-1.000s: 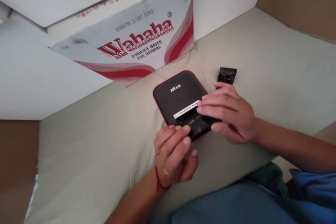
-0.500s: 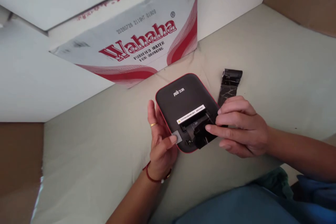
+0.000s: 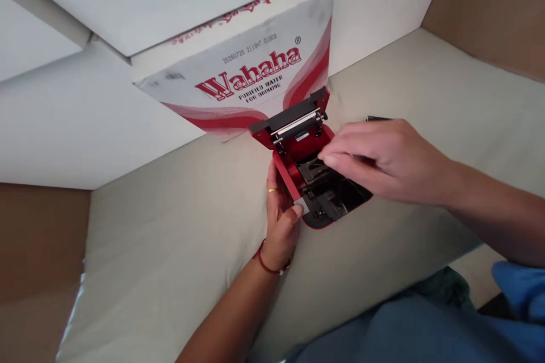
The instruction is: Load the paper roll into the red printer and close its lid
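- Red and black plastic, by its look, makes up the small device (image 3: 288,174), which is over the pale cloth (image 3: 170,238), near the printed carton (image 3: 251,76); I cannot tell whether it rests there or is lifted.
- Its lid (image 3: 289,113) stands raised and tilted back, dark along the top edge and red at the sides and underneath.
- Across the lid's inner side run a bright silvery bar (image 3: 297,123) and a black roller, with a small white label just below.
- Inside, red walls enclose a dark, glossy, creased strip (image 3: 313,171); its full extent is partly hidden by fingers.
- The rounded front is black with a thin red rim, and a grey tab (image 3: 302,206) sits at the left corner.
- The left hand (image 3: 283,232) holds the device by its left side, thumb on the tab.
- The right hand (image 3: 374,159) is over the opening, fingertips pinched narrow; I cannot tell whether anything is between them.
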`<action>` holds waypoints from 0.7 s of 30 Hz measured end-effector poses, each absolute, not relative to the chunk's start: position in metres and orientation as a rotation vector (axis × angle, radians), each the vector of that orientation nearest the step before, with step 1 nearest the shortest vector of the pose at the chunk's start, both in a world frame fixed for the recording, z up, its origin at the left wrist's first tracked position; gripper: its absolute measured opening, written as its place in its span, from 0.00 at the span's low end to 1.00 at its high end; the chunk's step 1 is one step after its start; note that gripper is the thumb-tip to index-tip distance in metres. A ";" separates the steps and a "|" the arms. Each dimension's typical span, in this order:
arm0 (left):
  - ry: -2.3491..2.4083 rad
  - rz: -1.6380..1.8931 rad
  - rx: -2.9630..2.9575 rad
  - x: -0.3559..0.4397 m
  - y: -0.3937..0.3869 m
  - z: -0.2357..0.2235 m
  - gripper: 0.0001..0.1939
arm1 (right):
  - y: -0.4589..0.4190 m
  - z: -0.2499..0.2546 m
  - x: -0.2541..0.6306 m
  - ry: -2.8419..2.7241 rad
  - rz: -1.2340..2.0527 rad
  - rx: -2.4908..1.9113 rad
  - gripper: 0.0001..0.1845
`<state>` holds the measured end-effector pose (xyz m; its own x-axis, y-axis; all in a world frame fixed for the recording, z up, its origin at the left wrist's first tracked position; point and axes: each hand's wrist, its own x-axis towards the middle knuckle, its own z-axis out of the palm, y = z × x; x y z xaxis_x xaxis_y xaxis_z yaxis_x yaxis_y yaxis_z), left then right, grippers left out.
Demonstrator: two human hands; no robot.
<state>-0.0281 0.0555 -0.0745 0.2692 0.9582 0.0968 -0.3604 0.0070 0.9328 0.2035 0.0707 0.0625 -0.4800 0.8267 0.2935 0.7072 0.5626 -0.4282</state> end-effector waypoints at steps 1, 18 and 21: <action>0.707 1.185 1.092 -0.029 0.056 -0.076 0.50 | 0.080 0.071 0.195 -2.411 0.371 -1.377 0.19; 0.664 1.193 1.164 -0.030 0.064 -0.081 0.50 | 0.070 0.113 0.230 -2.503 0.382 -1.446 0.13; 0.677 1.206 1.134 -0.030 0.065 -0.083 0.51 | 0.057 0.103 0.288 -2.499 0.643 -1.523 0.17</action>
